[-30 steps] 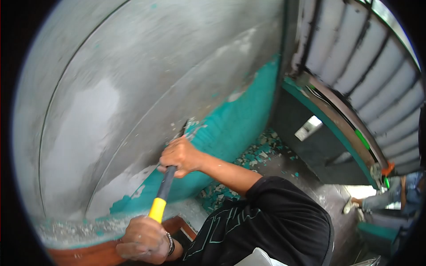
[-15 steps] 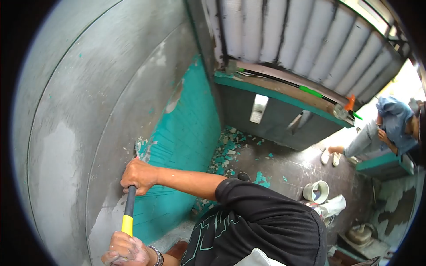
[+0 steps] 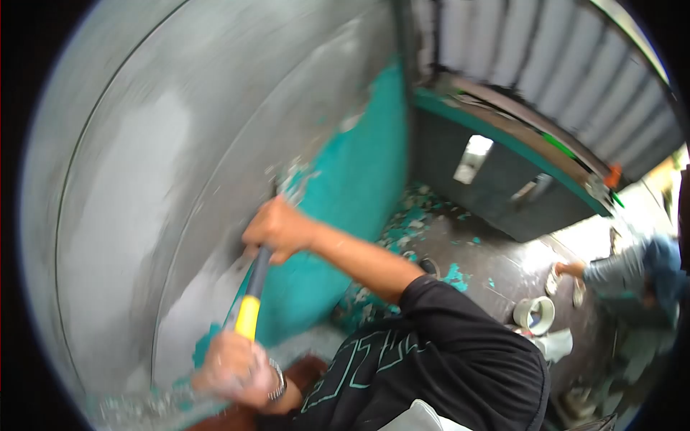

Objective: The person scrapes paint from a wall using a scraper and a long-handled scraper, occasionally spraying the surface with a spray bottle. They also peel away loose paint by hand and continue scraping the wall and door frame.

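Both my hands grip a long scraper handle [image 3: 253, 291], black with a yellow section. My right hand [image 3: 277, 228] holds the upper black part, close to the wall. My left hand [image 3: 233, 372], with a bracelet on the wrist, holds the lower end below the yellow part. The tool's head is hidden behind my right hand, against the grey wall [image 3: 165, 165] where teal paint [image 3: 352, 194] meets scraped bare plaster. The picture is blurred by motion.
Teal paint flakes [image 3: 402, 230] litter the dark floor by the wall. A white bucket [image 3: 533, 313] and rags lie on the floor at right. Another person [image 3: 632, 276] crouches at the far right. A corrugated shutter [image 3: 546, 72] fills the upper right.
The view has swung: the wall corner and shutter shifted right. My hands and the handle moved up and right in the picture, still against the paint edge.
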Action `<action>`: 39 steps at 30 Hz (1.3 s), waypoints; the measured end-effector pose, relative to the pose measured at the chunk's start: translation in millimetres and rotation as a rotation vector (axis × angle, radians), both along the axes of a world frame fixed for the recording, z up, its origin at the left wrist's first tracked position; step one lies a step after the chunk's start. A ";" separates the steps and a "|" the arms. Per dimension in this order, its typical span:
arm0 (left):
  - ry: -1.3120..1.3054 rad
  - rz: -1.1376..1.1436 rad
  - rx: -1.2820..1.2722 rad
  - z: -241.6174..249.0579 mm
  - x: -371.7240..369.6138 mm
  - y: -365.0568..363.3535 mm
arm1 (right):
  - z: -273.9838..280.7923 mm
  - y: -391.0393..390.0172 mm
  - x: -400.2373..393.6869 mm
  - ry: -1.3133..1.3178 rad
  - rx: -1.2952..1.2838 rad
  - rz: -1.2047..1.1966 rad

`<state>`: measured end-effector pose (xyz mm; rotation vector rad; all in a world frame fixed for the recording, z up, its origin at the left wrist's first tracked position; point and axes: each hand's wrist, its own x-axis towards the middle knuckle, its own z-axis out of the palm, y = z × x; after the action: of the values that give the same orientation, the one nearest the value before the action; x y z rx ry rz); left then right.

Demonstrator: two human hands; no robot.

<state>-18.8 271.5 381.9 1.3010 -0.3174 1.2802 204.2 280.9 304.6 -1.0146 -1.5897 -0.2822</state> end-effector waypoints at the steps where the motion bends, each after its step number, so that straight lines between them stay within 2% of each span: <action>1: -0.022 0.265 -0.114 -33.7 -19.0 26.3 | -4.4 3.7 6.4 -0.002 0.002 -0.019; 2: 0.249 0.816 0.336 -22.0 -0.1 35.4 | -13.7 7.9 15.5 0.018 -0.019 -0.085; 3: 0.237 0.381 0.184 -19.3 13.5 47.4 | -22.2 9.0 17.6 0.039 -0.043 -0.161; 4: 0.215 -0.061 0.028 -19.2 16.9 56.6 | -27.1 5.7 12.0 0.047 -0.038 -0.128; 5: 0.327 0.042 0.074 -11.1 21.5 44.7 | -28.4 2.8 15.3 0.034 -0.040 -0.177; 7: 0.653 0.406 0.449 6.8 0.9 21.8 | -26.2 6.8 9.1 0.020 -0.040 -0.227; 8: 0.665 0.415 0.447 15.1 -17.4 11.9 | -23.8 4.4 -8.7 -0.004 -0.054 -0.111; 9: 0.793 0.482 0.568 23.2 -36.1 2.7 | -23.6 3.5 -23.5 -0.028 -0.064 0.000; 10: 0.922 0.543 0.692 26.1 -51.1 -2.8 | -27.7 6.2 -35.1 -0.018 -0.061 0.004; 11: 0.934 0.545 0.693 25.1 -63.3 -4.7 | -33.1 9.7 -47.2 -0.038 -0.126 0.028; 13: 1.425 0.582 0.517 23.8 -82.6 -7.8 | -40.3 13.2 -58.8 -0.054 -0.184 0.065; 14: 1.529 0.578 0.432 18.3 -84.6 -10.0 | -40.8 15.4 -59.5 -0.087 -0.191 0.071; 15: 1.538 0.593 0.435 15.4 -84.1 -10.7 | -40.8 18.1 -60.7 -0.114 -0.197 0.078; 17: 1.492 0.704 0.639 12.9 -77.8 -15.5 | -39.4 18.5 -62.9 -0.109 -0.199 0.101; 19: 1.480 0.750 0.612 10.3 -76.0 -16.7 | -38.8 15.7 -63.7 -0.107 -0.215 0.126; 21: 1.466 0.754 0.470 9.2 -77.3 -13.9 | -37.1 17.5 -62.4 -0.131 -0.251 0.117; 25: 1.401 0.759 0.534 -0.2 -61.0 -8.7 | -42.2 15.0 -41.4 -0.168 -0.249 0.102; 29: 1.473 0.696 0.492 -7.7 -44.2 -0.5 | -49.5 10.7 -23.3 -0.162 -0.303 0.038; 32: 1.426 0.693 0.599 -7.8 -49.1 -8.5 | -48.8 7.4 -28.1 -0.146 -0.286 0.061; 34: 1.468 0.704 0.521 -8.9 -59.3 -17.4 | -52.7 6.6 -38.6 -0.189 -0.325 0.128; 39: 1.418 0.704 0.432 -43.5 -55.9 -15.2 | -64.5 7.8 -25.8 -0.281 -0.334 0.115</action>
<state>-74.7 256.2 338.4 2.4698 0.9879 0.5098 178.5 288.7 240.1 -1.1693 -1.9885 -0.0822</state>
